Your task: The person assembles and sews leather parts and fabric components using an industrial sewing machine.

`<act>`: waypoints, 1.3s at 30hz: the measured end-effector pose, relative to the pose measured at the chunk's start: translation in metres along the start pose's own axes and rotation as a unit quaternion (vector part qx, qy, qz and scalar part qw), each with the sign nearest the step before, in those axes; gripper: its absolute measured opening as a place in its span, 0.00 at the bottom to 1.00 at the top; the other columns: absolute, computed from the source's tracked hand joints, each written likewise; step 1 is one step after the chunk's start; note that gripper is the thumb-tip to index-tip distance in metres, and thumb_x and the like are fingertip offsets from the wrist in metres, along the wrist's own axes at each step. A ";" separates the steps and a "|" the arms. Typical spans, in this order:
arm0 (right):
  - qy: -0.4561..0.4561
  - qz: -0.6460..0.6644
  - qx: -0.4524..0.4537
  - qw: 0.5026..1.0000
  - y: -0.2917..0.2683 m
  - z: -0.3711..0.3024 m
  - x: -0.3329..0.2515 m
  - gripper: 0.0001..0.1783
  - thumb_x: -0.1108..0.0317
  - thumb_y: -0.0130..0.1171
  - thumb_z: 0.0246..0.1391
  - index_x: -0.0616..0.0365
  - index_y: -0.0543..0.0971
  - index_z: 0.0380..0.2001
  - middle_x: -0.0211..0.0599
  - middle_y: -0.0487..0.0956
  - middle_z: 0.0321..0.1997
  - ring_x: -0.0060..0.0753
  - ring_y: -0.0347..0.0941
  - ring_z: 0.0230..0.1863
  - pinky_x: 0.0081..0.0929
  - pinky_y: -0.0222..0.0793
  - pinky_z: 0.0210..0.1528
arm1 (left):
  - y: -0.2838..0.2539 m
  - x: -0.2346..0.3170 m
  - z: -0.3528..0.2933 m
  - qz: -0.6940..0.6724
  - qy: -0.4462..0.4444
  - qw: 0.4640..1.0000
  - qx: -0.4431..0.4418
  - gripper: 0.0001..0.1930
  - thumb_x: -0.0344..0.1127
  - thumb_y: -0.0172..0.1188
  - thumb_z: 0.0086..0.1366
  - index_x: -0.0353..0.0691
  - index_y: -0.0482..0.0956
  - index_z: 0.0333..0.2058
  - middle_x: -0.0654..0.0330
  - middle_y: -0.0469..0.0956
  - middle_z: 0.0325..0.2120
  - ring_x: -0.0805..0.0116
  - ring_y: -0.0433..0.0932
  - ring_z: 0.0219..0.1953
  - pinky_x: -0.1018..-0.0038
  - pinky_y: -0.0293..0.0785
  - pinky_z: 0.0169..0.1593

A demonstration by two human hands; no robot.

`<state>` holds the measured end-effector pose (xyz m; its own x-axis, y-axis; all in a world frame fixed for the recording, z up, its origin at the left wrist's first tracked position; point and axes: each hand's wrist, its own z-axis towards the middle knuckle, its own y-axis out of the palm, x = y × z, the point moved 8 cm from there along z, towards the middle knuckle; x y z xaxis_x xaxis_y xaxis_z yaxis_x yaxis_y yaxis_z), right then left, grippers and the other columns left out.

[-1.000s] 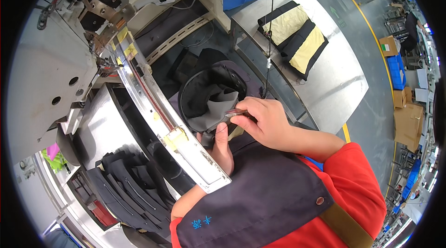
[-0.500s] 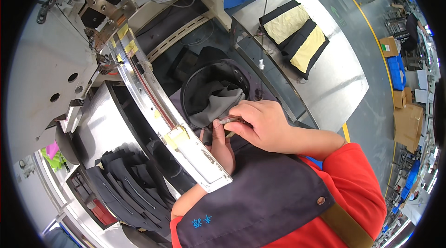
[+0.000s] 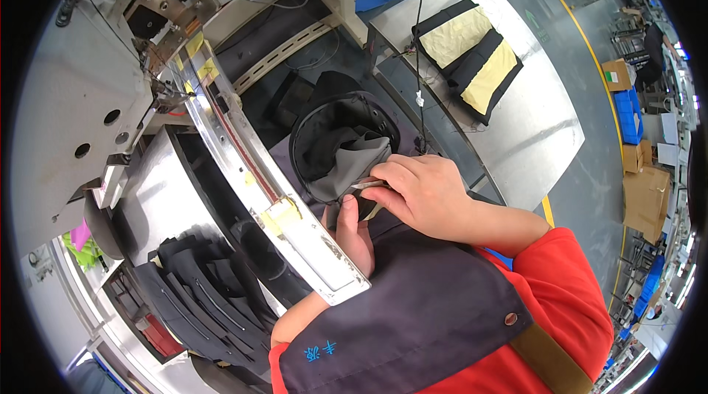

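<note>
A dark grey garment (image 3: 356, 160) hangs in front of me, its round waistband opening facing up and showing black and grey cloth inside. At the near edge of this opening my left hand (image 3: 354, 237) pinches the cloth, thumb uppermost; its other fingers are partly hidden by the garment and the machine arm. My right hand (image 3: 431, 198) is closed around small metal thread snips (image 3: 367, 184), whose pointed tip lies just above my left thumb at the garment's edge. Whether the tip touches the cloth I cannot tell.
A long metal machine arm (image 3: 240, 165) runs close along my left side. Dark cut pieces (image 3: 210, 294) lie stacked left of it. Black and yellow cloth pieces (image 3: 479, 91) rest on a steel table (image 3: 546, 128) at the far right. A cord (image 3: 420, 62) hangs beyond my right hand.
Both hands and the garment's edge have shifted slightly to the right. The snips' pointed tip shows more clearly. The hanging cord has swung a little to the right.
</note>
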<state>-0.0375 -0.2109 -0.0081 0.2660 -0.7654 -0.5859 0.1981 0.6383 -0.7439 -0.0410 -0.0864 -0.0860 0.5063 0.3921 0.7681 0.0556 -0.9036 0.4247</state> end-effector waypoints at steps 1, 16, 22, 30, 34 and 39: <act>-0.001 -0.003 0.006 1.000 -0.001 0.000 0.000 0.13 0.62 0.63 0.46 0.56 0.73 0.32 0.32 0.74 0.24 0.35 0.72 0.21 0.27 0.66 0.23 | 0.001 0.001 0.000 0.003 0.001 1.000 -0.006 0.17 0.38 0.49 0.66 0.31 0.69 0.48 0.53 0.73 0.46 0.63 0.71 0.51 0.66 0.65 0.56; -0.014 0.004 0.031 0.999 0.003 -0.002 0.000 0.13 0.62 0.64 0.45 0.56 0.73 0.31 0.33 0.75 0.24 0.35 0.72 0.21 0.27 0.66 0.22 | -0.003 0.001 -0.003 0.141 -0.020 0.989 -0.036 0.19 0.39 0.48 0.67 0.31 0.67 0.50 0.54 0.71 0.49 0.63 0.69 0.53 0.66 0.61 0.58; 0.079 0.180 0.046 0.979 0.025 -0.012 0.018 0.12 0.60 0.59 0.53 0.57 0.73 0.31 0.35 0.76 0.24 0.39 0.74 0.24 0.29 0.66 0.24 | 0.002 0.006 -0.002 0.188 0.004 0.979 -0.084 0.20 0.42 0.46 0.68 0.31 0.67 0.51 0.53 0.69 0.50 0.63 0.67 0.54 0.67 0.60 0.58; 0.188 0.353 -0.027 0.916 0.041 -0.016 0.024 0.11 0.62 0.55 0.55 0.59 0.74 0.32 0.41 0.76 0.25 0.43 0.74 0.27 0.31 0.67 0.27 | 0.002 0.007 -0.003 0.207 0.002 0.975 -0.079 0.23 0.46 0.47 0.67 0.30 0.66 0.49 0.55 0.70 0.46 0.66 0.68 0.50 0.72 0.61 0.55; 0.128 0.253 -0.010 0.959 0.029 -0.010 0.020 0.10 0.62 0.56 0.55 0.58 0.75 0.30 0.40 0.76 0.23 0.43 0.74 0.25 0.31 0.67 0.26 | 0.004 0.012 -0.003 0.207 0.016 0.975 -0.076 0.24 0.46 0.47 0.67 0.30 0.65 0.51 0.54 0.69 0.48 0.66 0.67 0.51 0.73 0.60 0.56; 0.089 0.197 -0.002 0.976 0.020 -0.007 0.018 0.10 0.63 0.57 0.54 0.58 0.75 0.30 0.37 0.76 0.23 0.41 0.74 0.23 0.28 0.67 0.24 | -0.002 0.006 -0.003 0.208 -0.013 0.977 -0.051 0.24 0.44 0.48 0.67 0.28 0.62 0.52 0.52 0.68 0.50 0.65 0.66 0.54 0.72 0.58 0.59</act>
<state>-0.0359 -0.2128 -0.0356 0.1522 -0.4622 -0.8736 0.1099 0.8864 -0.4498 -0.0401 -0.0821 -0.0806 0.4892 -0.0113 0.8721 -0.2450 -0.9614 0.1250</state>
